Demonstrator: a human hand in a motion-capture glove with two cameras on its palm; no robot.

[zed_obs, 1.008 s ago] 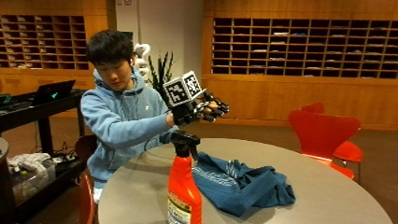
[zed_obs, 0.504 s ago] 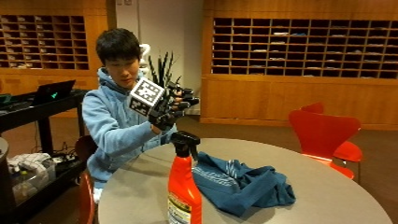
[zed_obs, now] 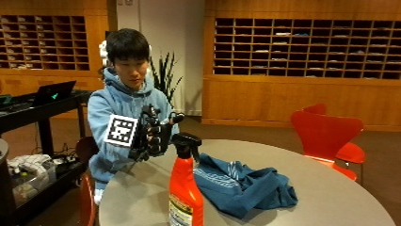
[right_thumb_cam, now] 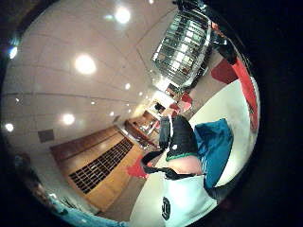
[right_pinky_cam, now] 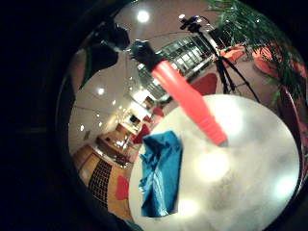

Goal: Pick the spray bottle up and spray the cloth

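Note:
An orange spray bottle (zed_obs: 185, 188) with a black trigger head stands upright near the front of the round grey table (zed_obs: 325, 197). A crumpled blue cloth (zed_obs: 244, 183) lies on the table just to its right. My gloved right hand (zed_obs: 153, 134) hangs in the air at the table's far edge, behind and left of the bottle's head. It touches nothing, and its fingers are spread and relaxed. The little finger side palm view looks down on the bottle (right_pinky_cam: 187, 98) and the cloth (right_pinky_cam: 161, 173). A gloved finger (right_thumb_cam: 180, 137) partly covers the cloth (right_thumb_cam: 215, 146) in the thumb side palm view.
A red chair (zed_obs: 329, 136) stands at the table's right. A black cart (zed_obs: 37, 101) with a laptop is at the left, and a plant (zed_obs: 164, 75) is behind the person. A tripod (right_pinky_cam: 224, 67) stands beyond the table.
My gloved hand has come down and to the left from chest height and now sits lower, near the table's far edge. The bottle and cloth have not moved.

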